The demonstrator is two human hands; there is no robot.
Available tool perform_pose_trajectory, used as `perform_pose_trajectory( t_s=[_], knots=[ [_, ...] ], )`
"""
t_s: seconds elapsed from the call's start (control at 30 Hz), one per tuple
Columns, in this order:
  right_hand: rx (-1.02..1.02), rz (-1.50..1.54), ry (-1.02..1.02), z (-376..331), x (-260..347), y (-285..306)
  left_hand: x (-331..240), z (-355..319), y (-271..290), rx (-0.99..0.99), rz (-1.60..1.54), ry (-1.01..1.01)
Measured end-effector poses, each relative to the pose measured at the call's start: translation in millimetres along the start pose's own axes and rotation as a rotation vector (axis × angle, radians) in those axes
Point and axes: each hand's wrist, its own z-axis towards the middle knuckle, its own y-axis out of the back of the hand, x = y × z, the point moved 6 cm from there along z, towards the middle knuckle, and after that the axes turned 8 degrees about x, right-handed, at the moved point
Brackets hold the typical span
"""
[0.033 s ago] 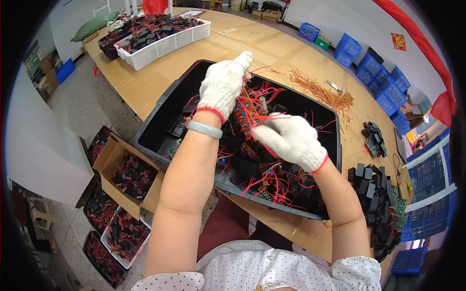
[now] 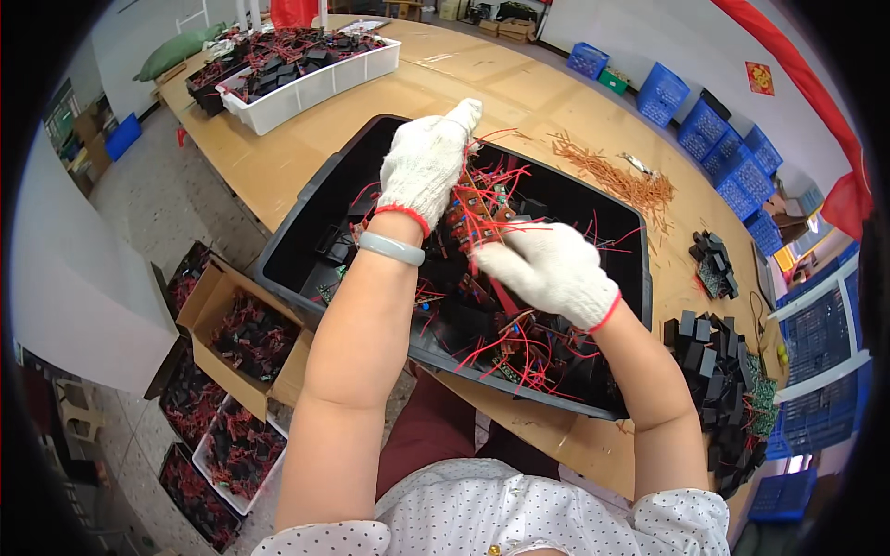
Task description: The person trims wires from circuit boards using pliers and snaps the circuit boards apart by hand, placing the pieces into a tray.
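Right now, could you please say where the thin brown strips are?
In the head view, the strips lie on the table, right of centre, just beyond the black bin.

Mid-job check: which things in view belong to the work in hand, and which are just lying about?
In the work:
- brown circuit boards with red wires, at both gloved hands
- left hand
- right hand
- black tub, beneath them

Apparently just lying about:
- blue crates
- green sack
- red wall decoration
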Motion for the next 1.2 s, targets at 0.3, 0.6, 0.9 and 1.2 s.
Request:
perform_pose_trajectory(
  t_s=[0.3, 0.6, 0.9, 1.2],
  knots=[
    [0.016, -0.262, 0.229, 9, 22, -19, -3, -9, -12, 0.119, -0.053, 0.024],
    [0.086, -0.383, 0.326, 13, 21, -22, -4, -5, -33, 0.3, -0.018, -0.124],
    [-0.012, -0.208, 0.077, 19, 11, -12, -12, -17, -12, 0.045, 0.087, -0.025],
    [-0.019, -0.379, 0.26, 22, 6, -22, 1, -9, -27, 0.203, 0.019, -0.084]
  ],
)
